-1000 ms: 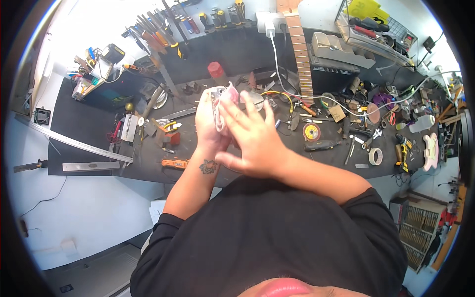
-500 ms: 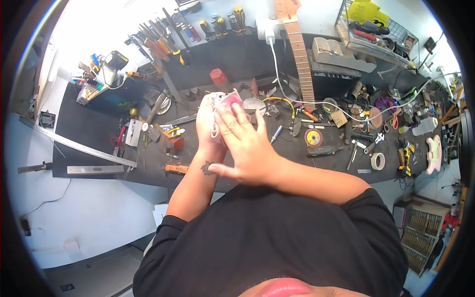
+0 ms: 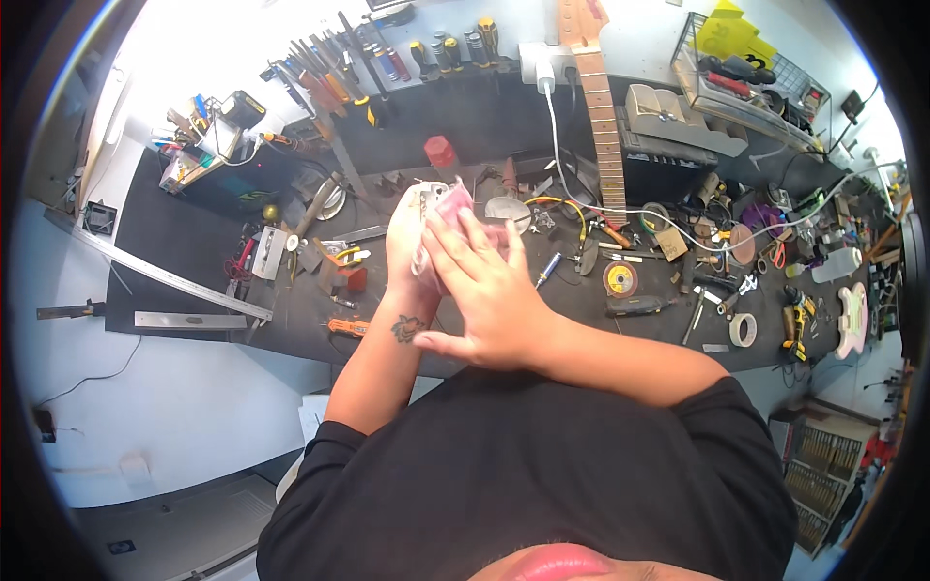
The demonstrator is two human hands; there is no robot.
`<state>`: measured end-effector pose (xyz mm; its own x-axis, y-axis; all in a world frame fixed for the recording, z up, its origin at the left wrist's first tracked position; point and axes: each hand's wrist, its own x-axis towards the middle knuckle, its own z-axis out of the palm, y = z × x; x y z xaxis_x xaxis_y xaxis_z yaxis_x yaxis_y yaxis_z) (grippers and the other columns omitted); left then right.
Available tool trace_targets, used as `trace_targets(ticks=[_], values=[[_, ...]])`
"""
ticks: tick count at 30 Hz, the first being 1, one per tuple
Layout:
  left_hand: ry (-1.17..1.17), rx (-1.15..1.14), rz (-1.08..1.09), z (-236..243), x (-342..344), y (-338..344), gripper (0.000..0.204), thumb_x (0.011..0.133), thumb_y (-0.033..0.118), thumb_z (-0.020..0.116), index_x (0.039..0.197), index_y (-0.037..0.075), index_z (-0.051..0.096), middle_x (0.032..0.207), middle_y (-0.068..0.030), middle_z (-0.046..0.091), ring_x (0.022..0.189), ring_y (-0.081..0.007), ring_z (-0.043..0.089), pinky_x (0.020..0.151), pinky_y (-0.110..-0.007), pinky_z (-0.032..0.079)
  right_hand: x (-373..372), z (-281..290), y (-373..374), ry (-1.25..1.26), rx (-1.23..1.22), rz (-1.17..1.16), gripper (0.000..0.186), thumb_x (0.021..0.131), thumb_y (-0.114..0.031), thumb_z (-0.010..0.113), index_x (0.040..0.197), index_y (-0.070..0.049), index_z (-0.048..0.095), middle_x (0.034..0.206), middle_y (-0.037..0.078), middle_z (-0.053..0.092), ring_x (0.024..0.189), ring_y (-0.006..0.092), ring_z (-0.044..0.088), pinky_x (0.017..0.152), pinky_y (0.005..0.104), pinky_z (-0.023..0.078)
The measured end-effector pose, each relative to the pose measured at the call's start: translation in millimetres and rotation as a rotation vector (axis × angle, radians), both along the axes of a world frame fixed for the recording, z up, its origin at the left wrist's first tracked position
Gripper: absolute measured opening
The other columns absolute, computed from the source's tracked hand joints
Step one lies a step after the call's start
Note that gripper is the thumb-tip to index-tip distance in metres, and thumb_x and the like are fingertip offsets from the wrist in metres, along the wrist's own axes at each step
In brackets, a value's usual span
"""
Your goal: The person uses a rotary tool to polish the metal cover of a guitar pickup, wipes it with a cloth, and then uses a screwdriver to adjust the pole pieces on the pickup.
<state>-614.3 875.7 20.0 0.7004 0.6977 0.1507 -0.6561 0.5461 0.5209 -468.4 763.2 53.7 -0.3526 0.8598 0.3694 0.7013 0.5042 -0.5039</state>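
The left grip is wrapped around a pale piece, held above the desk; a pink sheet is pressed against it by the right grip, flat and unclenched. The piece might be dropped if pushed unevenly.

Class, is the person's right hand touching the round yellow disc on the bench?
No: the right hand is against the pink piece by the left hand, while the disc lies apart, farther right.
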Motion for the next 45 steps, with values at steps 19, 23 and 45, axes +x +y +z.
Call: trace_targets(ticks=[19,23,45], values=[[0.337,0.077,0.562,17,14,-19,0.015,0.112,0.014,0.046,0.115,0.002,0.054,0.103,-0.0095,0.068,0.093,-0.0182,0.071,0.083,-0.034,0.060,3,6,13,-0.030,0.042,-0.154,0.103,0.089,-0.075,0.061,0.157,0.000,0.044,0.170,0.017,0.034,0.160,0.0456,0.018,0.113,0.0821,0.014],[0.448,0.097,0.728,18,16,-19,0.015,0.112,0.017,0.049,0.111,0.004,0.056,0.096,-0.0046,0.066,0.081,-0.0096,0.064,0.070,-0.027,0.055,-5,6,24,0.055,0.096,-0.159,0.104,0.090,-0.078,0.057,0.156,0.002,0.045,0.168,0.020,0.035,0.159,0.0476,0.018,0.112,0.0840,0.015],[0.206,-0.073,0.411,16,-4,-38,0.024,0.111,0.017,0.048,0.119,-0.001,0.061,0.105,-0.0146,0.071,0.093,-0.0247,0.073,0.076,-0.037,0.063,4,-4,-2,0.182,0.422,-0.018,0.039,0.088,-0.021,0.078,0.123,-0.005,0.074,0.139,0.007,0.069,0.143,0.0352,0.054,0.117,0.0668,0.022]])
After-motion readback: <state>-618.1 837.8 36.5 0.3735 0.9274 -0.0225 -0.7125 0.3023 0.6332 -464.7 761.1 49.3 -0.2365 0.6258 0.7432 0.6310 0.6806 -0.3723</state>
